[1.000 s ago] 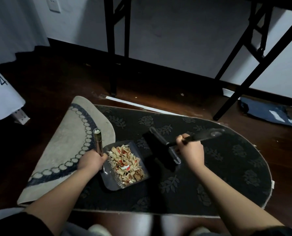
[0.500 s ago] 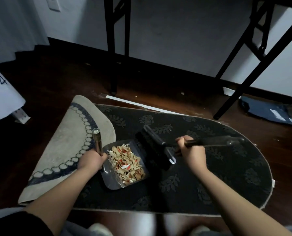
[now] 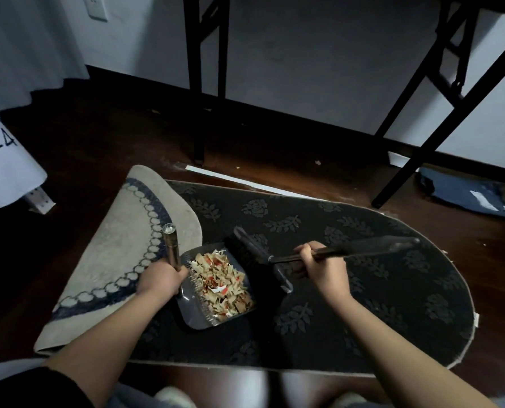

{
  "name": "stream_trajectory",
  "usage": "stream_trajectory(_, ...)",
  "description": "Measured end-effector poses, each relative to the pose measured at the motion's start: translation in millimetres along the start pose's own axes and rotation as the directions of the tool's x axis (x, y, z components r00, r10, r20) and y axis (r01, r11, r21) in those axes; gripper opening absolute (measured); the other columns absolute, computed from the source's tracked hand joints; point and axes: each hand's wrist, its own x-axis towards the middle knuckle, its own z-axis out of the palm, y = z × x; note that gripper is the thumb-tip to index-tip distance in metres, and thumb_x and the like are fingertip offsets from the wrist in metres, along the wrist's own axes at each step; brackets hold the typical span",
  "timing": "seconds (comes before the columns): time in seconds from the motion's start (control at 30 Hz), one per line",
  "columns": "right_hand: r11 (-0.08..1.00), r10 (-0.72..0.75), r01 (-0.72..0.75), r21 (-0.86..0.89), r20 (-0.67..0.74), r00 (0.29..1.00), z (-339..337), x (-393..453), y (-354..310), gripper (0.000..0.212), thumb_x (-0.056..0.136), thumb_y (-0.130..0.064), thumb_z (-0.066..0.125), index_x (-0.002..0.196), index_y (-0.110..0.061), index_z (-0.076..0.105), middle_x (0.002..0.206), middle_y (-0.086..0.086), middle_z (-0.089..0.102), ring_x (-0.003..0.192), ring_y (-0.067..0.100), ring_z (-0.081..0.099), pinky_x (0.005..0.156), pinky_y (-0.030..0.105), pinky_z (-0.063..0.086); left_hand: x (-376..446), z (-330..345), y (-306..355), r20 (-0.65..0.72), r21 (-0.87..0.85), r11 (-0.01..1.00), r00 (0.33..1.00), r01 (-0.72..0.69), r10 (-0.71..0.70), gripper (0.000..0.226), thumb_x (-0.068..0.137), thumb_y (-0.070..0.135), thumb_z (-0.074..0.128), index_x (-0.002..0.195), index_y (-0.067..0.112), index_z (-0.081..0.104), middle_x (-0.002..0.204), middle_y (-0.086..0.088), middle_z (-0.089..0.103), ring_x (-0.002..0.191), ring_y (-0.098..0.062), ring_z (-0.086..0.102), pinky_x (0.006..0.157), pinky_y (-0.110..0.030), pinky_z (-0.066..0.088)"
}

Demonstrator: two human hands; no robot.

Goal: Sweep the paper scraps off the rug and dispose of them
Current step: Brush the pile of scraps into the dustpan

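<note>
A dark oval rug with a leaf pattern lies on the floor, its left end folded over to show the pale underside. A grey dustpan rests on the rug, holding a heap of tan, white and red paper scraps. My left hand grips the dustpan's brass-coloured handle. My right hand grips the black handle of a hand brush. The brush head sits at the pan's open right edge.
Black table legs stand behind the rug, and a slanted leg at the right. A white strip lies along the rug's far edge. A dark blue bag lies at right, white sheeting at left. My knees show at the bottom.
The brush head has moved left across the rug up to the dustpan's open edge. My right hand followed it left. The left hand and dustpan stayed put.
</note>
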Motion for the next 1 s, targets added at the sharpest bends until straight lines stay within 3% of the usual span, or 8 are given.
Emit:
stream_trajectory(0.07, 0.999, -0.033, 0.032, -0.017, -0.032, 0.999, -6, 3, -2, 0.021, 0.095, -0.027, 0.048, 0.085, -0.022, 0.066, 0.069, 0.003, 0.070, 0.069, 0.021, 0.068, 0.073, 0.043, 0.055, 0, 0, 1, 0.002, -0.003, 1.000, 1.000, 0.001, -0.001, 0.031, 0.087, 0.041, 0.058, 0.093, 0.013, 0.070, 0.084, -0.007, 0.072, 0.082, -0.025, 0.066, 0.063, -0.028, 0.040)
stream_trajectory(0.2, 0.994, 0.024, -0.032, -0.104, -0.077, 0.997, -2, 17, -9, 0.024, 0.096, -0.032, 0.046, 0.084, -0.020, 0.063, 0.070, 0.004, 0.069, 0.074, 0.025, 0.067, 0.072, 0.038, 0.052, -3, 0, 2, 0.000, -0.008, 1.000, 1.000, -0.002, 0.002, 0.032, 0.087, 0.041, 0.058, 0.092, 0.011, 0.071, 0.085, -0.008, 0.072, 0.084, -0.026, 0.066, 0.063, -0.028, 0.040)
stream_trajectory(0.33, 0.988, 0.041, -0.033, -0.150, 0.051, 0.998, 22, 13, -15, 0.026, 0.096, -0.035, 0.045, 0.076, -0.024, 0.058, 0.074, 0.003, 0.068, 0.068, 0.019, 0.066, 0.063, 0.032, 0.053, -2, 0, 1, -0.013, 0.005, 1.000, 1.000, -0.005, 0.005, 0.033, 0.087, 0.041, 0.057, 0.094, 0.011, 0.071, 0.088, -0.009, 0.073, 0.087, -0.027, 0.066, 0.064, -0.027, 0.041)
stream_trajectory(0.43, 0.992, -0.001, 0.019, -0.126, 0.137, 0.991, 30, 2, -11, 0.022, 0.096, -0.033, 0.046, 0.089, -0.021, 0.064, 0.076, 0.003, 0.069, 0.071, 0.017, 0.067, 0.068, 0.038, 0.056, -3, -1, 1, -0.007, 0.001, 1.000, 1.000, -0.005, 0.005, 0.032, 0.087, 0.041, 0.058, 0.092, 0.011, 0.071, 0.085, -0.008, 0.072, 0.083, -0.026, 0.066, 0.061, -0.027, 0.040)
stream_trajectory(0.57, 0.998, -0.058, 0.056, 0.039, 0.033, 0.998, 15, -3, -5, 0.026, 0.089, -0.043, 0.046, 0.081, -0.028, 0.065, 0.071, 0.003, 0.070, 0.070, 0.021, 0.069, 0.072, 0.048, 0.057, -3, -1, -1, -0.002, -0.016, 1.000, 1.000, 0.000, 0.000, 0.031, 0.087, 0.040, 0.059, 0.088, 0.011, 0.071, 0.080, -0.007, 0.072, 0.078, -0.024, 0.066, 0.058, -0.027, 0.038)
stream_trajectory(0.7, 0.994, -0.107, 0.106, -0.014, -0.026, 0.994, 1, 2, -13, 0.020, 0.097, -0.023, 0.048, 0.085, -0.024, 0.064, 0.072, 0.002, 0.070, 0.070, 0.021, 0.068, 0.073, 0.044, 0.055, -4, -1, -1, 0.009, -0.015, 1.000, 1.000, 0.005, -0.005, 0.034, 0.087, 0.041, 0.059, 0.086, 0.009, 0.072, 0.079, -0.007, 0.072, 0.076, -0.024, 0.066, 0.055, -0.027, 0.037)
stream_trajectory(0.87, 0.990, -0.020, 0.013, -0.140, -0.045, 0.999, 10, 16, -15, 0.024, 0.097, -0.032, 0.046, 0.089, -0.019, 0.065, 0.075, 0.006, 0.070, 0.078, 0.027, 0.067, 0.074, 0.039, 0.053, -7, -1, 1, 0.000, -0.010, 1.000, 1.000, 0.013, -0.013, 0.034, 0.087, 0.042, 0.058, 0.088, 0.011, 0.071, 0.081, -0.007, 0.072, 0.079, -0.025, 0.066, 0.058, -0.027, 0.038)
stream_trajectory(1.0, 0.990, -0.028, 0.034, -0.136, 0.044, 0.999, 34, 9, -18, 0.024, 0.096, -0.034, 0.046, 0.085, -0.021, 0.062, 0.075, 0.004, 0.068, 0.075, 0.024, 0.067, 0.070, 0.038, 0.054, -7, -2, 1, -0.006, -0.029, 0.999, 1.000, 0.021, -0.021, 0.034, 0.086, 0.042, 0.059, 0.092, 0.011, 0.071, 0.086, -0.009, 0.072, 0.084, -0.027, 0.066, 0.063, -0.027, 0.041)
